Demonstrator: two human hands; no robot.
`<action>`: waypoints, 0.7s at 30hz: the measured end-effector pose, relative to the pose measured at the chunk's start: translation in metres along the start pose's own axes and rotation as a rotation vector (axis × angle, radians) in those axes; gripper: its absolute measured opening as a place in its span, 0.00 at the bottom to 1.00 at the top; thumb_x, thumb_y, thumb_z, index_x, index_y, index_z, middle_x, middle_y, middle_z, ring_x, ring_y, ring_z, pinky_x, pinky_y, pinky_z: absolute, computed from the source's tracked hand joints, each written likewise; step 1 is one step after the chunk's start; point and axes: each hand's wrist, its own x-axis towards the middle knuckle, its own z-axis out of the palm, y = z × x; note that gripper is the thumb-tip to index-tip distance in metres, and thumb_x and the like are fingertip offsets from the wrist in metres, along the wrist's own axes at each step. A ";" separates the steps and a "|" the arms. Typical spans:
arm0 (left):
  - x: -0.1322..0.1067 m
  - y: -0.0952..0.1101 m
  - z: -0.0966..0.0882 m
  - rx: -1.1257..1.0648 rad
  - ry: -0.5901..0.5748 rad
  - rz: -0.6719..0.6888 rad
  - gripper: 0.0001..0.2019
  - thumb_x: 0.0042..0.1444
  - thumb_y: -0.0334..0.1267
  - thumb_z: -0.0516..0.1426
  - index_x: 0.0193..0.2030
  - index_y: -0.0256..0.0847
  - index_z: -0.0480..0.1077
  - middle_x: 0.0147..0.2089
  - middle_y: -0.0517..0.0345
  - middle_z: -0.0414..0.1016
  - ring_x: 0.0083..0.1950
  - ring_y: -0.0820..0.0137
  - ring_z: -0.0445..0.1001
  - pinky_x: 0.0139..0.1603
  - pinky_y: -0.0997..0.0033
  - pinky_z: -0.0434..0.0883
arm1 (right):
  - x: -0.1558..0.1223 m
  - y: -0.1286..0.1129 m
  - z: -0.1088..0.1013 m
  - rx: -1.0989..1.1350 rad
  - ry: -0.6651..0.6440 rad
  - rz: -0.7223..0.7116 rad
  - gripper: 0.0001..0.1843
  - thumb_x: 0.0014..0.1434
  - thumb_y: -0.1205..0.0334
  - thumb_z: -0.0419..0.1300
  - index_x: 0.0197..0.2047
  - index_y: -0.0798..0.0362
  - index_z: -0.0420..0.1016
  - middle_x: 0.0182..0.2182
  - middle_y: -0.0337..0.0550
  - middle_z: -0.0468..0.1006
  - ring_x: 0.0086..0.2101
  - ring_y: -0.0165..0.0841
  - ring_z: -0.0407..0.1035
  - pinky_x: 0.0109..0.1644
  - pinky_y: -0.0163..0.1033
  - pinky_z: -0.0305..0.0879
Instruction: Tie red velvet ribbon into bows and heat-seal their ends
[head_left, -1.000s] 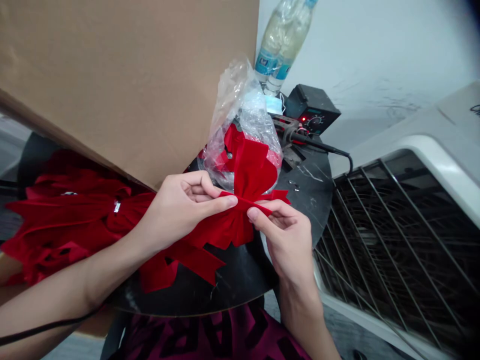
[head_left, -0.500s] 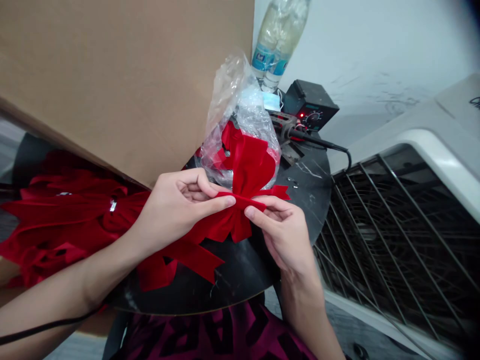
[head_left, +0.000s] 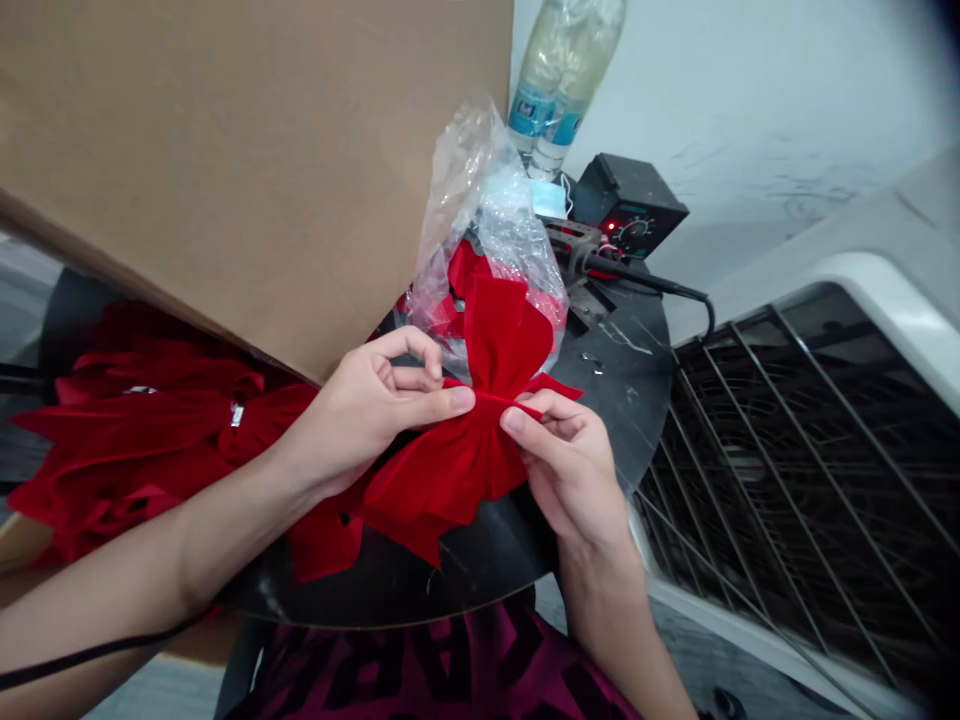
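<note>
Between my two hands is a red velvet-like bow (head_left: 450, 475), held above the round black table. My left hand (head_left: 382, 400) pinches a narrow red strip at the bow's middle between thumb and index finger. On the other side, my right hand (head_left: 566, 450) pinches the strip's right end the same way. Loops and tails of the bow spread above and below the strip. Under my left forearm lies a pile of red bows (head_left: 172, 430), some with a small silvery piece at the centre. A clear plastic bag (head_left: 517, 235) with red pieces in it sits just behind the bow.
A large cardboard box (head_left: 247, 150) stands at the back left. Behind the bag are two bottles (head_left: 551, 100), a black control box (head_left: 630, 205) with a red light, and a soldering iron (head_left: 637, 275) on its stand. A white-framed fan heater or cooler (head_left: 810, 450) flanks the table (head_left: 630, 400).
The strip is folded more tightly across the bow's middle. The lower loops and tails have swung into fuller view, and my left fingers have lifted slightly.
</note>
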 end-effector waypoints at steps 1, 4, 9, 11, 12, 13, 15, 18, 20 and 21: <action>0.001 0.001 -0.001 -0.023 -0.027 -0.018 0.20 0.45 0.23 0.74 0.33 0.41 0.69 0.24 0.68 0.80 0.24 0.79 0.77 0.28 0.86 0.73 | 0.000 0.000 0.000 0.008 -0.008 0.012 0.09 0.49 0.63 0.79 0.28 0.50 0.84 0.26 0.35 0.81 0.26 0.22 0.72 0.35 0.27 0.70; 0.002 0.002 -0.003 -0.046 -0.077 -0.062 0.20 0.44 0.23 0.75 0.33 0.40 0.69 0.26 0.66 0.80 0.26 0.79 0.77 0.30 0.85 0.74 | -0.002 -0.001 0.002 0.010 -0.033 0.015 0.09 0.50 0.62 0.79 0.27 0.51 0.83 0.25 0.36 0.80 0.25 0.23 0.71 0.33 0.28 0.69; 0.004 0.000 -0.007 -0.009 -0.090 -0.135 0.18 0.39 0.24 0.77 0.32 0.38 0.75 0.29 0.63 0.80 0.31 0.75 0.79 0.36 0.79 0.76 | -0.005 -0.003 0.004 0.013 -0.078 -0.024 0.08 0.51 0.66 0.78 0.28 0.49 0.84 0.23 0.33 0.76 0.24 0.21 0.67 0.34 0.26 0.69; 0.003 0.000 -0.008 0.018 -0.079 -0.127 0.16 0.39 0.25 0.77 0.32 0.37 0.78 0.31 0.60 0.82 0.34 0.73 0.81 0.40 0.77 0.77 | -0.006 -0.003 0.003 -0.002 -0.094 -0.038 0.09 0.50 0.66 0.79 0.29 0.49 0.84 0.23 0.32 0.75 0.24 0.21 0.66 0.34 0.26 0.69; 0.003 -0.001 -0.008 0.037 -0.072 -0.112 0.15 0.39 0.26 0.77 0.33 0.37 0.81 0.32 0.59 0.83 0.35 0.71 0.82 0.42 0.76 0.78 | -0.005 -0.003 0.003 -0.021 -0.097 -0.050 0.09 0.50 0.66 0.79 0.29 0.49 0.84 0.24 0.32 0.76 0.24 0.21 0.67 0.34 0.27 0.70; 0.003 0.000 -0.008 0.065 -0.063 -0.092 0.13 0.41 0.28 0.77 0.34 0.37 0.83 0.34 0.57 0.85 0.37 0.70 0.83 0.44 0.75 0.79 | -0.005 -0.004 0.002 -0.048 -0.092 -0.066 0.09 0.50 0.66 0.79 0.29 0.49 0.84 0.25 0.33 0.77 0.25 0.22 0.69 0.35 0.27 0.70; 0.002 0.001 -0.007 0.129 -0.047 -0.055 0.09 0.45 0.31 0.76 0.35 0.39 0.86 0.36 0.55 0.87 0.40 0.67 0.84 0.46 0.74 0.80 | -0.005 -0.004 0.001 -0.121 -0.064 -0.124 0.08 0.52 0.66 0.78 0.31 0.49 0.84 0.28 0.34 0.79 0.28 0.24 0.72 0.37 0.29 0.72; -0.001 0.005 -0.001 0.219 -0.033 -0.011 0.06 0.50 0.33 0.74 0.37 0.42 0.87 0.36 0.56 0.88 0.39 0.67 0.85 0.46 0.75 0.80 | -0.004 -0.004 0.000 -0.230 -0.007 -0.234 0.07 0.55 0.66 0.77 0.34 0.47 0.84 0.31 0.36 0.82 0.33 0.27 0.76 0.42 0.32 0.75; -0.004 0.008 0.004 0.253 0.011 0.011 0.07 0.48 0.33 0.75 0.36 0.43 0.87 0.34 0.57 0.87 0.38 0.65 0.85 0.44 0.73 0.82 | -0.003 -0.006 0.000 -0.283 0.012 -0.290 0.07 0.55 0.66 0.76 0.35 0.46 0.85 0.33 0.36 0.83 0.35 0.29 0.78 0.44 0.35 0.77; -0.006 0.009 0.006 0.267 0.041 0.024 0.08 0.46 0.34 0.76 0.35 0.43 0.87 0.33 0.57 0.87 0.37 0.64 0.86 0.44 0.72 0.83 | -0.003 -0.007 0.000 -0.305 0.013 -0.309 0.07 0.55 0.66 0.76 0.35 0.46 0.85 0.33 0.37 0.83 0.36 0.30 0.78 0.45 0.35 0.78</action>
